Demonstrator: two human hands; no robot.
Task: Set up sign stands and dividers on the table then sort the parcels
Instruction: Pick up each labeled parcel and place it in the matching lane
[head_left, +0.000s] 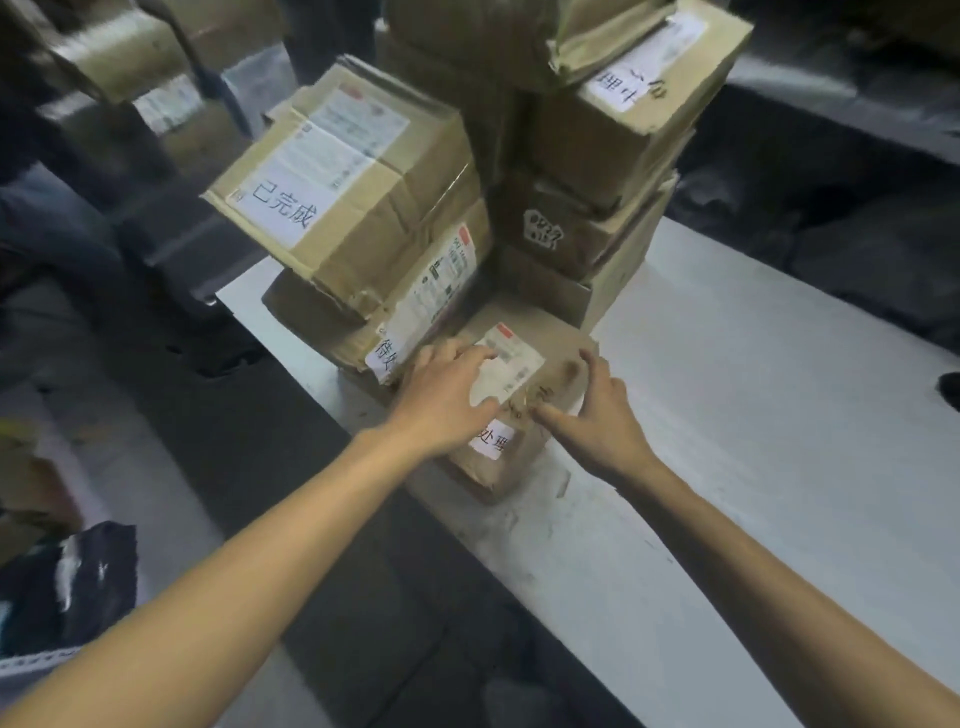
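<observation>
Head camera is showing both hands working on a small parcel (553, 338), which is lying at the near edge of the white table (753, 415), just in front of two stacks of boxes. The left hand (447, 400) is lying flat on its top, fingers spread over the shipping label (511, 364). The right hand (597, 415) is resting at its right side with thumb and fingers splayed wide, gripping nothing. No sign stands or dividers are showing. The left stack (353, 182) and right stack (613, 130) are carrying handwritten slips, so sorting is looking partly done, with this parcel probably still awaiting its pile.
</observation>
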